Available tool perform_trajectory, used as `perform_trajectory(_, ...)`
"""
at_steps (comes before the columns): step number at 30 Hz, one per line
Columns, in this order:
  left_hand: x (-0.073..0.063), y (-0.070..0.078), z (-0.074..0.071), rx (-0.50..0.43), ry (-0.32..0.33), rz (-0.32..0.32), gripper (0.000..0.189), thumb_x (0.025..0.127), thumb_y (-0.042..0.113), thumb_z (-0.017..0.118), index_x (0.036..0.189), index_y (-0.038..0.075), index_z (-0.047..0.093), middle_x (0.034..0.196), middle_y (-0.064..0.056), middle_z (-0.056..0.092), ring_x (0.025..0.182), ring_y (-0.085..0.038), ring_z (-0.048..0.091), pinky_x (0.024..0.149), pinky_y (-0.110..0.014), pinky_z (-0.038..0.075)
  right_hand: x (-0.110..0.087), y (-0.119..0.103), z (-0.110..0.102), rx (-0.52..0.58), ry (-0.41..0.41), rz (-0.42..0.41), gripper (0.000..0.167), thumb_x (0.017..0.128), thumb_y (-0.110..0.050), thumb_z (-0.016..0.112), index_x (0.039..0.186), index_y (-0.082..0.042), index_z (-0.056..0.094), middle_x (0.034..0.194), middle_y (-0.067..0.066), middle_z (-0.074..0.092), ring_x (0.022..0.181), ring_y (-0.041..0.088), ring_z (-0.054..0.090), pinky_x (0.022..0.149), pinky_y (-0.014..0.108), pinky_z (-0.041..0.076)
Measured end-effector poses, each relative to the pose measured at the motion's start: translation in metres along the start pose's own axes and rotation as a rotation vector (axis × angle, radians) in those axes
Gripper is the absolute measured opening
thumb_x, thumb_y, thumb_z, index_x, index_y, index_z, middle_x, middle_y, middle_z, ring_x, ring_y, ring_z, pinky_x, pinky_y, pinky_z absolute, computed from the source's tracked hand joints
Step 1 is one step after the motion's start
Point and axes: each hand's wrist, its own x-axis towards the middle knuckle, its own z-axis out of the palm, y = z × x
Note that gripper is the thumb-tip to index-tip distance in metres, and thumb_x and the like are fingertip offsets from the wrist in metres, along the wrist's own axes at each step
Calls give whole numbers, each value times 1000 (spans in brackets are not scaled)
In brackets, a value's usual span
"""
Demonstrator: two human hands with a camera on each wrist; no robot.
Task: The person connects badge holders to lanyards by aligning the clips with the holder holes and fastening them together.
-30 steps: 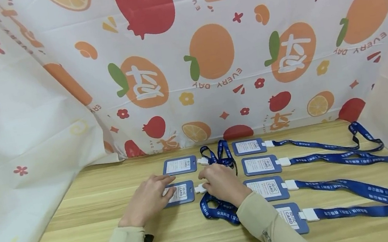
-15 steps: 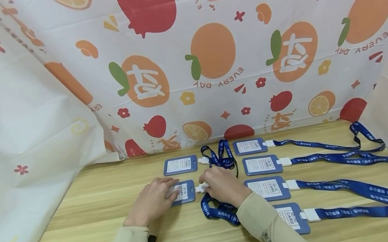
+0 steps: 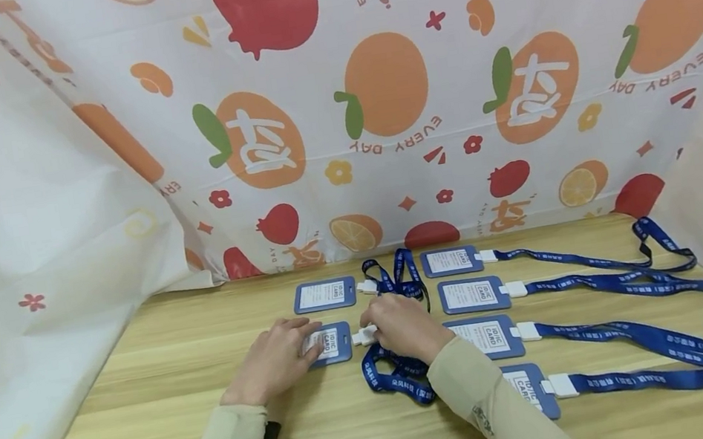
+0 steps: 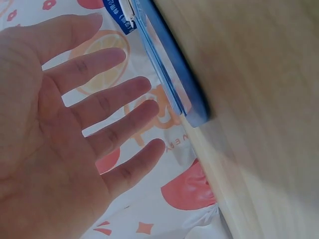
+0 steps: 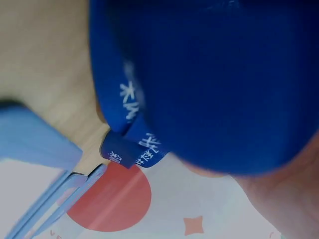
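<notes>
In the head view, my left hand [image 3: 270, 363] rests its fingertips on a blue ID card holder [image 3: 336, 342], covering its left part. In the left wrist view, that hand's fingers [image 4: 114, 99] are spread and fairly straight beside the card holder's edge. My right hand [image 3: 403, 326] pinches the blue lanyard [image 3: 408, 382] by its white clip [image 3: 365, 335], just right of this holder. The fingertips there are partly hidden. Folds of the lanyard [image 5: 214, 89] fill much of the right wrist view and hide most of the hand.
Behind lies another card holder [image 3: 324, 294] with a bunched lanyard [image 3: 405, 272]. Several holders, among them one at the back [image 3: 451, 262], form a column on the right, their lanyards [image 3: 630, 284] stretched rightward. A fruit-print cloth [image 3: 401, 190] stands behind the wooden table [image 3: 149, 413].
My left fingers have shifted slightly right over the card holder. The right hand stays at the white clip. The head view has tilted a little.
</notes>
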Motion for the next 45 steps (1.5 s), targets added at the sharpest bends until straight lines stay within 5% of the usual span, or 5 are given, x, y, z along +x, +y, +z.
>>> perform_trajectory(12, -3, -2, -2, -41, -113, -51, 50, 94, 27, 73, 137, 3, 62, 141, -26, 54, 130, -48, 48, 104, -64, 40, 10, -1, -2, -27, -70, -14, 21, 91, -10, 77, 112, -9, 78, 112, 3, 73, 106, 20, 66, 89, 37, 56)
perform_trajectory(28, -3, -5, -1, -54, -129, -50, 52, 90, 22, 78, 136, 3, 63, 138, -24, 57, 125, -44, 52, 103, -61, 42, 17, -1, 2, -108, -112, -96, 21, 89, -7, 78, 110, -9, 78, 110, 3, 73, 103, 19, 67, 90, 33, 55)
perform_trajectory(39, 1, -8, -1, -86, -100, 3, 50, 85, 15, 82, 126, -9, 65, 129, -27, 62, 119, -45, 57, 103, -54, 45, 20, 2, 5, -111, -85, -144, 18, 87, -5, 80, 105, -7, 79, 102, 3, 73, 95, 17, 67, 88, 31, 55)
perform_trajectory(45, 2, -7, 1, -73, -127, -25, 50, 86, 15, 82, 126, -10, 64, 131, -27, 60, 117, -43, 57, 103, -52, 46, 20, 1, 8, -118, -71, -173, 15, 86, -3, 78, 101, -7, 78, 95, 2, 72, 88, 15, 67, 87, 31, 55)
